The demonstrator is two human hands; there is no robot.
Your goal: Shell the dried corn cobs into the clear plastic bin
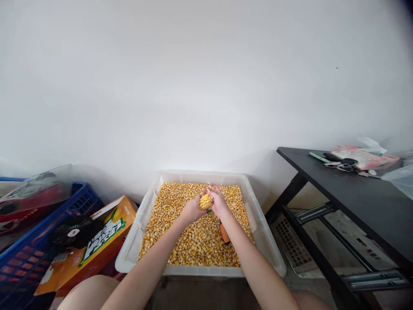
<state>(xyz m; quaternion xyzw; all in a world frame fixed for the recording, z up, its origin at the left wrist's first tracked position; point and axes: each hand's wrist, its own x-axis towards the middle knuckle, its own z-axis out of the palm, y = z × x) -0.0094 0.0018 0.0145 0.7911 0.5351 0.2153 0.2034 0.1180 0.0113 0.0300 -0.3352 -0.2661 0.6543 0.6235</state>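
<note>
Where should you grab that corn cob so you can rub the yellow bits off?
Probably by its two ends, one hand from each side. The corn cob lies crosswise over the tub of loose kernels, with the left hand and right hand wrapped around it, leaving the middle kernels showing.

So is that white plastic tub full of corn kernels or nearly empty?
Mostly full: loose kernels cover the tub's whole floor, up close to its rim. Depth cannot be told.

corn cob point(205, 201) mostly hidden by hands, blue crate point(22, 258) cut off left
</note>
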